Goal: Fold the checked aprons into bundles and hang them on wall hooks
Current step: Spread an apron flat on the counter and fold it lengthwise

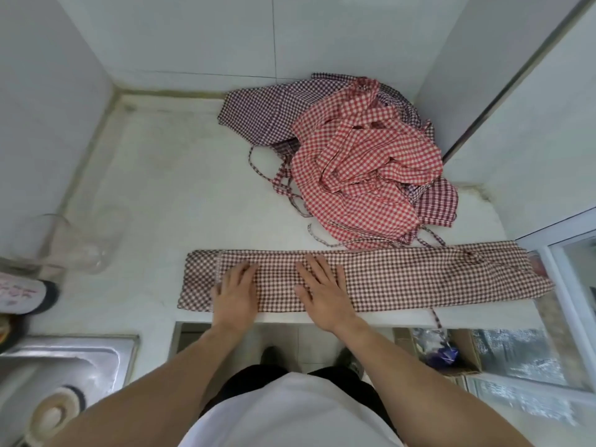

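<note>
Both grips lie flat with fingers straight, left hand (234, 290) and right hand (319, 288) pressing the folded brown checked apron (403, 279) along the counter (154, 188) near edge; unfolded aprons (354, 162) heap toward the far right corner.

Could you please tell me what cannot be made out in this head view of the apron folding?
- Wall hooks: none in view, beyond the frame.
- How many aprons are in the heap: tangled, overlapping.
- Brown checked apron: partly under the left hand and right hand.
- Clear container: contents indistinct.
</note>
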Tool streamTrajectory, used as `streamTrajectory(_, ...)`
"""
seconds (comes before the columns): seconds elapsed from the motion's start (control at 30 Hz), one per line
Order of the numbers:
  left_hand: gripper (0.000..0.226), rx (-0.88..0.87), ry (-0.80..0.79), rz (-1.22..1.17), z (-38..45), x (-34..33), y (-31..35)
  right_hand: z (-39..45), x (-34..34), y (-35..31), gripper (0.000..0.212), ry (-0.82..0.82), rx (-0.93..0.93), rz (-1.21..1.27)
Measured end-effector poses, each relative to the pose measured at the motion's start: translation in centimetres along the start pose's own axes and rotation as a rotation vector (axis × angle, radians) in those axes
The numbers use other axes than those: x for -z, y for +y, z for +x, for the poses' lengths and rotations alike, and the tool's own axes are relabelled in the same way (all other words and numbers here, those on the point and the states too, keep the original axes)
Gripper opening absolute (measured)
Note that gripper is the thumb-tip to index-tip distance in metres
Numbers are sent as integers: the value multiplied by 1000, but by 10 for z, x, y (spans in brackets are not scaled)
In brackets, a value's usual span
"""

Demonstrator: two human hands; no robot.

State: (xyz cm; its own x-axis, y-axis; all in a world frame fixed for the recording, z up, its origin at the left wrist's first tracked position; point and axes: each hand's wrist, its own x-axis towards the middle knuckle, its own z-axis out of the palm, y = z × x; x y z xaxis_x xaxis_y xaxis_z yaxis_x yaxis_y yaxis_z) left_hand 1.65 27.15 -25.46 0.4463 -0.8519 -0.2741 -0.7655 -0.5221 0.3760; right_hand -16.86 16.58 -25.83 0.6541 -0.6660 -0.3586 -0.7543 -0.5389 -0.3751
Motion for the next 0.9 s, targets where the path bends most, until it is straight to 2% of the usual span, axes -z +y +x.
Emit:
streamTrajectory(0.13,43,170,129,-14,-1,20,-59,2,4,-11,64,-57,-77,-32)
streamTrajectory(0.23,53,334,199,-41,-2,32,-72,4,6,-24,61,-42,-146,-6)
streamTrajectory(0.37,81,578,86,-229,13,49,-60,13,12,-38,66,-64,-220,13)
streamTrajectory(0.43,87,657,10,-330,22,58,-56,17,16,-42,68,-62,-258,44)
streamTrajectory(0.5,88,691,-37,-372,25,66,-54,19,19,-46,71,-48,-284,64)
streamTrajectory(0.63,69,672,-126,-344,28,74,-61,23,23,-55,74,-42,-326,11)
streamTrajectory(0.73,72,670,-175,-353,26,81,-66,24,23,-66,74,28,-354,-72)
streamTrajectory(0.83,76,704,-173,-524,26,88,-65,25,22,-73,60,156,-209,-97)
streamTrajectory(0.9,95,736,-132,-658,25,93,-65,27,20,-79,47,88,-94,79)
